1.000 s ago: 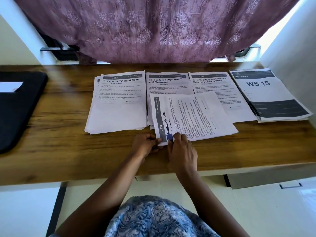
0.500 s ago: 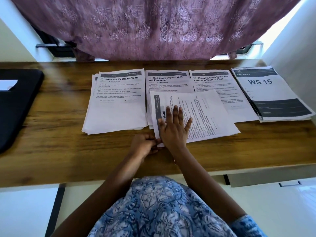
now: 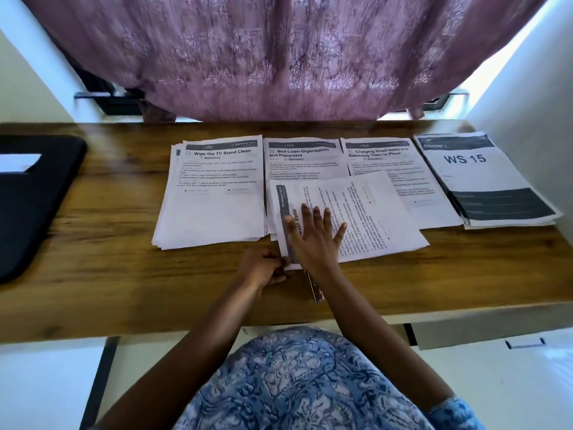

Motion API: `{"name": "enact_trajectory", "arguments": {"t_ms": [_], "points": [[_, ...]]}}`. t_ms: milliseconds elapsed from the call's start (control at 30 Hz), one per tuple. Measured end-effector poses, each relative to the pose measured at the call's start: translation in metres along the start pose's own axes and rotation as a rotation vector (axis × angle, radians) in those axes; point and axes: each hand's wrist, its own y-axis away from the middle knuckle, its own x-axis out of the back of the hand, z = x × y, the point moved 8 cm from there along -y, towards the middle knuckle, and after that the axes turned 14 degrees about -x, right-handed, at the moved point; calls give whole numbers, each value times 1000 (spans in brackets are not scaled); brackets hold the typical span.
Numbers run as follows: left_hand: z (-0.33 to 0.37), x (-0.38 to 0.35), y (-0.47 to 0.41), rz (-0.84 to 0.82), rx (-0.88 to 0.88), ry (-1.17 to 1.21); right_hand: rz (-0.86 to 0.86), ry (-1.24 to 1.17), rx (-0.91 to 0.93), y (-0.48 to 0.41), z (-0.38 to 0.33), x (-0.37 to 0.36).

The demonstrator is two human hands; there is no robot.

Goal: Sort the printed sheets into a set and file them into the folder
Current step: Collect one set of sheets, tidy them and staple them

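A set of sheets headed "Mouthwash Refill" (image 3: 366,212) lies turned sideways on the wooden desk (image 3: 93,268), overlapping two piles behind it. My right hand (image 3: 313,240) lies flat on the set with fingers spread. At its near left corner, my left hand (image 3: 263,268) pinches the paper's edge. A small metal stapler (image 3: 314,290) shows under my right wrist. Behind lie the "Wipe the TV Stand Clean" pile (image 3: 214,193), the "Bed Linen Organization" pile (image 3: 304,159) and the "Charging Small Items" pile (image 3: 403,169). A black folder (image 3: 28,206) rests at the desk's far left.
A "WS 15" booklet stack (image 3: 486,181) sits at the right end against the white wall (image 3: 533,88). A purple curtain (image 3: 285,57) hangs behind the desk. A drawer front (image 3: 496,333) sits below the desk's right front edge.
My right hand left the set's near corner and moved forward to lie flat with spread fingers on the sheets. My left hand stayed at the corner.
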Motion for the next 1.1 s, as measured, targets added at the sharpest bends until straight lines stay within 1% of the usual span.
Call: {"name": "enact_trajectory", "arguments": {"t_ms": [67,100,133,167,233,300,367,500,567,633,700,767,833,933,1000,1100], "points": [[-1,0,-1,-12,11,-1,47,-285,-15,14,9,28],[-1,-1,-1,-21,12,3,83,-377,-40,22,17,41],[-1,-1,-1,-27,10,8,100,-390,-69,28,27,50],[-1,-1,-2,-28,7,13,89,-316,-101,31,35,53],[-1,-2,-2,-31,-3,24,1,-123,-134,36,45,47],[0,-2,-2,-32,-23,15,-92,-12,-118,42,46,30],[2,-2,-1,-30,-42,11,-101,65,-87,50,40,22],[1,2,-2,11,-48,5,-48,180,-22,60,36,24],[0,2,-4,36,-48,3,-33,238,-3,63,45,30],[-2,-1,-5,58,-27,55,-22,274,-18,61,59,38],[-4,-8,-6,71,-16,130,-13,260,-44,55,79,54],[-2,-17,-5,87,-49,192,-4,163,-45,47,99,72],[0,-27,-4,143,-106,219,-2,42,-41,37,121,95],[0,-40,-2,285,-166,283,2,-70,-56,15,160,131],[-7,-46,-3,385,-166,374,8,-82,-53,-6,189,152],[-15,-52,-5,508,-201,465,-28,-75,-20,-38,234,169]]}}
